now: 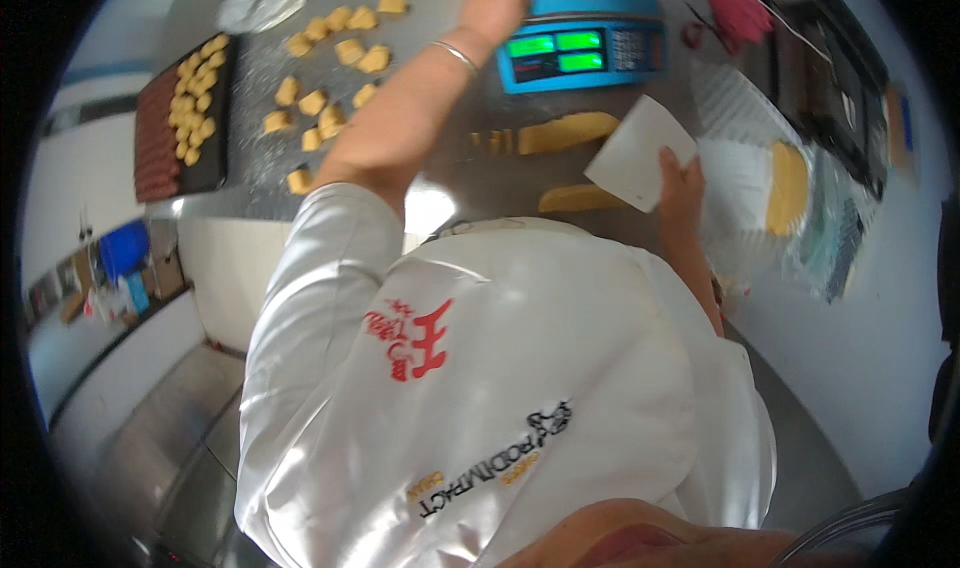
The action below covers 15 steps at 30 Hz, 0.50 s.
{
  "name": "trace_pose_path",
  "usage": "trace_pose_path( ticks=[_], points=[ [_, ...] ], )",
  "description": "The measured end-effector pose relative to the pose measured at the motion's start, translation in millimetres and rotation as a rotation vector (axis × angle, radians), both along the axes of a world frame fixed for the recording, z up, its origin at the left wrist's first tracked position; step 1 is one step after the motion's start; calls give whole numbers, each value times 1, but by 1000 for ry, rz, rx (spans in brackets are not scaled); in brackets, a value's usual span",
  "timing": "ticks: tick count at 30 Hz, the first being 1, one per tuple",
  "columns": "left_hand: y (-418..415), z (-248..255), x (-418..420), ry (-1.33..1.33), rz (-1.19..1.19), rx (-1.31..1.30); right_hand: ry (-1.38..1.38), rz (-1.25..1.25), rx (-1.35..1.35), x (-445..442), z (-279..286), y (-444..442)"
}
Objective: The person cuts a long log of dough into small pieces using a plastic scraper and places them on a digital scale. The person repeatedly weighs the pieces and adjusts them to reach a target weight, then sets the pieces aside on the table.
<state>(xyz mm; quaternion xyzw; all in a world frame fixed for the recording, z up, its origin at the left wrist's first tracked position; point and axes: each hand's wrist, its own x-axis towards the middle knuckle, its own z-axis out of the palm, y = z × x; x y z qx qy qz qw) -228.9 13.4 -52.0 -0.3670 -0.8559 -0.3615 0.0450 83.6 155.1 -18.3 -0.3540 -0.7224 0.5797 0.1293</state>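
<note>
My left hand reaches over the left edge of the blue digital scale; its fingertips are cut off at the top of the picture, and whether they hold anything is hidden. A white flat dough scraper is gripped at its corner by my right hand. Beside the scraper lies a yellow dough strip, with a few thin slices to its left. A second dough strip rests nearer my body, partly behind the scraper. Several cut dough pieces are scattered on the floured metal table left of my forearm.
At the far left, a dark tray holds small yellow dough balls and rows of reddish-brown pieces. A crumpled plastic bag lies behind. On the right are a yellow dough slab on plastic, red-handled scissors and a pink cloth.
</note>
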Motion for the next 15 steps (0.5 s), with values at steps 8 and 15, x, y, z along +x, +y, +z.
trace_pose_path(
  ticks=[8, 15],
  points=[
    [-92, -23, 83, -397, 44, 322, -58, 168, 49, -15, -16, -14],
    [-176, -95, 140, -202, 60, -105, -96, 578, -83, -85, -50, -71]
  ],
)
